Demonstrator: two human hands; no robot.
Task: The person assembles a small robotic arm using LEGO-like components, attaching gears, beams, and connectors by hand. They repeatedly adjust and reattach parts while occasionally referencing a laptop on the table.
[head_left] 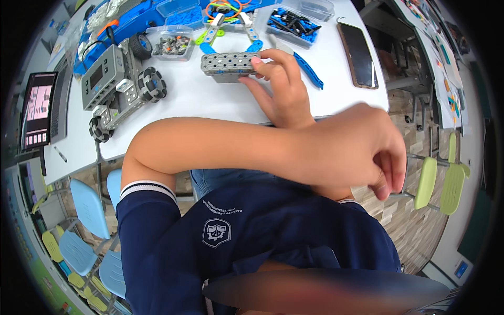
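My right hand pinches the right end of a grey perforated building-kit assembly just above the white table. Two jointed claw arms of blue and grey pieces extend from its far side. My left forearm crosses in front of me, over my right arm. Out to the right, past the table's front edge, my left hand hangs with its fingers curled down and the thumb against them. Whatever they hold, if anything, is hidden. Beside my right hand lies a blue curved piece.
A grey wheeled robot stands left on the table, beside a laptop. Behind are clear parts boxes and a box of black and blue pieces. A phone lies right; chairs stand around.
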